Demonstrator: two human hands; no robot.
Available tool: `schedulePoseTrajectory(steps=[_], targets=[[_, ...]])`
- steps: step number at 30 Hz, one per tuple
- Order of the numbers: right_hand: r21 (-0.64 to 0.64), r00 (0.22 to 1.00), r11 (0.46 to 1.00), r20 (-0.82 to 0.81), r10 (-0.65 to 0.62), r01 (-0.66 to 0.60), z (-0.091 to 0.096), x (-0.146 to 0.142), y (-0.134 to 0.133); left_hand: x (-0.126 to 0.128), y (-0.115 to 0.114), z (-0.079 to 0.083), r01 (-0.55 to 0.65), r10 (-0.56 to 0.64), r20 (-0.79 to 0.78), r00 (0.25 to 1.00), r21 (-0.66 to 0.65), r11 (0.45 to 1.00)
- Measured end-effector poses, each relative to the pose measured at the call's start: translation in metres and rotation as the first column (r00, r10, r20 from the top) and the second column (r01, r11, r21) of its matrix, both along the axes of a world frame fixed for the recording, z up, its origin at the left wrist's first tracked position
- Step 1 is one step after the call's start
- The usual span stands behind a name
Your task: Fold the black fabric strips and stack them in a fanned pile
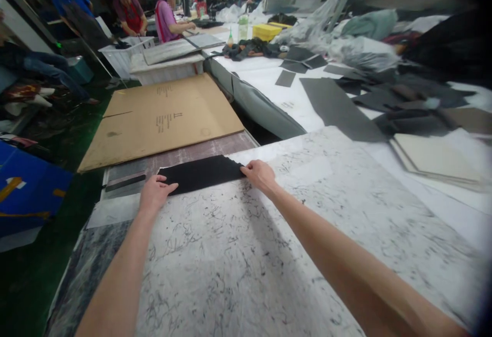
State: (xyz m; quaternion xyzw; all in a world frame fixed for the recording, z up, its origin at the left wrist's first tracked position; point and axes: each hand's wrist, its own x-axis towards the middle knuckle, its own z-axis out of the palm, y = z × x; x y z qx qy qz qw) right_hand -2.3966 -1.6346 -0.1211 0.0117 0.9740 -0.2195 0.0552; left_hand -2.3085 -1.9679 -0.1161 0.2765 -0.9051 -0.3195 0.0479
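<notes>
A black fabric piece (203,173) lies flat along the far edge of the white, thread-strewn table surface (230,255). Its right edge looks ragged. My left hand (156,192) is at its left end, thumb on top of the cloth and fingers at the corner. At the right end, my right hand (259,174) pinches the corner between thumb and fingers. A narrow dark strip (126,183) lies just left of my left hand.
Beyond the fabric lies a large cardboard sheet (165,116). Dark grey cut pieces (340,108) and a stack of pale boards (436,160) are to the right. A blue box (28,188) stands on the floor at left. Several people are in the background, one in a pink shirt (166,19).
</notes>
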Motion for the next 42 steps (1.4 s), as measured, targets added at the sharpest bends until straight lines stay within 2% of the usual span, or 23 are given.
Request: schedulePoseTrajectory(steps=[7,12,15,18,20,22,24,26,29,31,32,33,34,36,38,39,41,42], targets=[[0.014,0.999,1.000,0.022,0.027,-0.027,0.001,-0.001,0.001,-0.001,-0.007,-0.009,0.030,-0.029,0.015,0.999,-0.033,0.999],[0.053,0.999,0.997,-0.005,0.054,-0.054,-0.002,0.000,0.001,0.001,-0.002,-0.002,0.075,-0.069,0.038,0.997,-0.184,0.980],[0.095,0.996,0.994,-0.068,0.065,-0.058,-0.002,0.003,0.001,0.010,0.019,0.004,0.134,-0.138,0.013,0.990,-0.344,0.929],[0.143,0.977,0.982,-0.153,0.147,-0.125,-0.001,0.008,0.005,0.023,0.047,0.004,0.303,-0.321,0.040,0.946,-0.453,0.838],[0.174,0.947,0.958,-0.190,0.260,-0.228,0.001,0.013,0.011,0.030,0.061,0.003,0.401,-0.413,0.083,0.907,-0.468,0.787],[0.200,0.905,0.923,-0.212,0.369,-0.329,0.004,0.021,0.021,0.035,0.067,0.006,0.449,-0.452,0.114,0.885,-0.469,0.761],[0.214,0.872,0.899,-0.240,0.427,-0.382,0.010,0.030,0.033,0.041,0.068,0.015,0.476,-0.470,0.139,0.872,-0.465,0.746],[0.207,0.859,0.903,-0.285,0.424,-0.377,0.019,0.042,0.049,0.052,0.070,0.033,0.483,-0.471,0.152,0.869,-0.466,0.741],[0.137,0.865,0.938,-0.364,0.346,-0.318,0.031,0.069,0.084,0.094,0.094,0.066,0.467,-0.465,0.134,0.875,-0.482,0.741],[0.075,0.856,0.947,-0.410,0.314,-0.311,0.029,0.096,0.119,0.141,0.133,0.078,0.487,-0.497,0.114,0.860,-0.471,0.735],[0.037,0.848,0.945,-0.432,0.307,-0.324,0.024,0.114,0.140,0.169,0.159,0.077,0.515,-0.528,0.108,0.842,-0.453,0.728],[-0.058,0.832,0.930,-0.469,0.297,-0.364,0.017,0.135,0.162,0.198,0.188,0.072,0.551,-0.565,0.108,0.818,-0.428,0.716],[-0.141,0.824,0.902,-0.482,0.297,-0.407,0.008,0.158,0.187,0.228,0.218,0.061,0.618,-0.628,0.110,0.770,-0.371,0.693],[-0.261,0.841,0.856,-0.451,0.300,-0.446,-0.010,0.212,0.235,0.284,0.278,0.034,0.774,-0.773,0.072,0.631,-0.135,0.619],[-0.345,0.885,0.839,-0.361,0.295,-0.420,-0.019,0.275,0.280,0.332,0.325,0.012,0.823,-0.812,0.154,0.563,-0.021,0.567],[-0.380,0.901,0.836,-0.336,0.273,-0.395,-0.018,0.308,0.300,0.353,0.342,0.008,0.832,-0.822,0.177,0.542,0.023,0.554],[-0.441,0.944,0.840,-0.235,0.231,-0.315,-0.002,0.373,0.329,0.389,0.359,0.017,0.821,-0.826,0.143,0.545,0.107,0.560],[-0.458,0.964,0.849,-0.158,0.216,-0.265,0.010,0.402,0.339,0.401,0.360,0.027,0.783,-0.793,0.133,0.594,0.130,0.608]])
